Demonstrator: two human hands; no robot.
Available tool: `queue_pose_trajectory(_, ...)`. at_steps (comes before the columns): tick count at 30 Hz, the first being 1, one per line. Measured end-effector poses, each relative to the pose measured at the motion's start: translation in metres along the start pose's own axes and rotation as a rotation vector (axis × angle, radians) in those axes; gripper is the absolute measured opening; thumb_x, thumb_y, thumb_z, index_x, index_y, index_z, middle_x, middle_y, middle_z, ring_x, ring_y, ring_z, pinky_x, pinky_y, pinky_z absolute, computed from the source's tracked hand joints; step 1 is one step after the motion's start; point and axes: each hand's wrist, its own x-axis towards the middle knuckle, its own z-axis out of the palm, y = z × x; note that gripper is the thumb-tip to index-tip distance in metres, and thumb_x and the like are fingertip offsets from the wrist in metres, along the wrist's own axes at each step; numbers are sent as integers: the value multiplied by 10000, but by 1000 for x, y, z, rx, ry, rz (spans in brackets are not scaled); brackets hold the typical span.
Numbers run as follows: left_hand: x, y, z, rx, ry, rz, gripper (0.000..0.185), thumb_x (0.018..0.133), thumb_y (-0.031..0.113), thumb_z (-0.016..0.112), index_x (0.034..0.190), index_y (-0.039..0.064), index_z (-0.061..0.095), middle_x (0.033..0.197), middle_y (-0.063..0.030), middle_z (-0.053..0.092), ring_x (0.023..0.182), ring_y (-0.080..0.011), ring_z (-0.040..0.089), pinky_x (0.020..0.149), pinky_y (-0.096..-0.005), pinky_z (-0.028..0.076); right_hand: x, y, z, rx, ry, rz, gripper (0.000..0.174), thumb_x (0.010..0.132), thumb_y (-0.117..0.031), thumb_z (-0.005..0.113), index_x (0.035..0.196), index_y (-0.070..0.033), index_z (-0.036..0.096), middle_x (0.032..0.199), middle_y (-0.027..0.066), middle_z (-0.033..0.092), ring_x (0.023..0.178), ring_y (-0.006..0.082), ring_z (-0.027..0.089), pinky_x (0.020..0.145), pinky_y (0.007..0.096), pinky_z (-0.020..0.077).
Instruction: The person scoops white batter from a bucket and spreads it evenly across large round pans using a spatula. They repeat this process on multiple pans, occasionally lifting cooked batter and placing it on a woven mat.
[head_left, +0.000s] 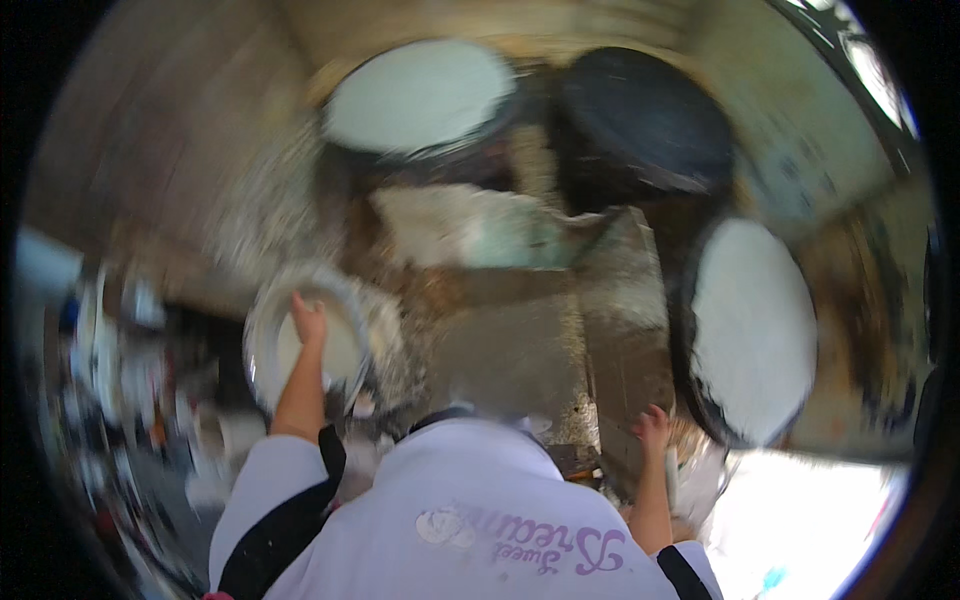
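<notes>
My left hand (309, 321) reaches over a round, pale bucket (354, 301) on the left. Cream-coloured liquid (342, 351) lies inside it. Motion blur hides whether those fingers hold anything. On the other side, my right hand (652, 426) hangs low near the worn, box-like block (622, 360). Its fingers are apart, and no object shows in them. Just beyond that hand stands a dark round pan (684, 352), its surface covered by a smooth white layer (754, 334).
At the back, a second round pan (480, 139) carries a white layer (420, 97). A black round pan or lid (645, 112) sits beside it. A ragged, pale-green upright edge (517, 232) stands before them. Blurred clutter (142, 405) fills the left; walls enclose the back.
</notes>
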Motion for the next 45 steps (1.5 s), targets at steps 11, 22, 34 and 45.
queue_pose_trajectory(11,-220,-241,-102,-119,-686,-786,566,770,406,490,1196,62,349,1104,-153,420,1002,-331,399,865,-435,287,-110,-118,445,-610,-1442,458,477,770,-315,584,1154,-73,435,951,134,541,755,213,552,548,290,459)
queue_pose_trajectory(22,-275,-143,-59,-279,-83,-765,225,800,166,479,994,52,466,746,-214,535,698,-400,529,629,-439,419,-221,-105,533,-629,-1504,825,168,750,-145,574,806,13,571,641,79,574,529,185,563,468,281,456)
queue_pose_trajectory(34,-218,-142,-96,-1120,-742,-1095,209,852,210,460,990,57,498,517,-3,396,383,-119,378,356,-262,293,-123,-273,526,-1713,-1291,-1142,335,619,-135,595,952,-169,575,910,93,603,869,265,576,708,354,452)
queue_pose_trajectory(45,-182,-104,-150,-1289,-920,-1065,286,872,231,445,1070,25,453,497,62,297,370,-48,283,341,-211,235,-41,-293,511,-1230,-1158,-698,568,574,-328,751,1048,-83,555,991,104,590,923,233,553,777,343,422)
